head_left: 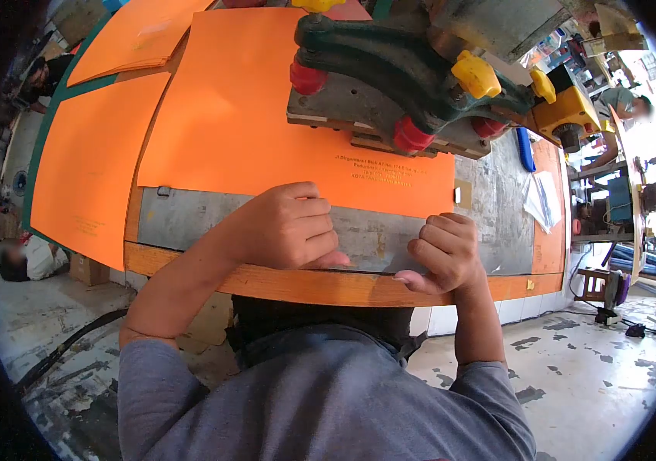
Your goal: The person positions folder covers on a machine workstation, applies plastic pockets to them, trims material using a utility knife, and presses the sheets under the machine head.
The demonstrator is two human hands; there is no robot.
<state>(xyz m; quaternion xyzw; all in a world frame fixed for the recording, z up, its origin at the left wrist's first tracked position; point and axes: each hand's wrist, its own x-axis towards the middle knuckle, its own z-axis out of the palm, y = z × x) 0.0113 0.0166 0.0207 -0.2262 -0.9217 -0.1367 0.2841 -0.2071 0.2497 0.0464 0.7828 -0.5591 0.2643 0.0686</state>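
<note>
A large orange sheet (235,115) lies on the grey metal plate (374,238), partly under the press, with small printed lines near its lower right corner. My left hand (289,227) is curled into a loose fist at the sheet's lower edge, its thumb by the wooden table edge. My right hand (445,253), also closed, rests to the right near the same edge, thumb stuck out sideways. Nothing shows in either fist. Above the sheet stands the press head, a dark green arm (389,65) with red and yellow knobs.
More orange printed sheets (97,161) lie on the left over a green surface. At the right are a blue-handled tool (526,150), a clear plastic packet (543,201) and a yellow device (566,107). Other people are in the background on both sides.
</note>
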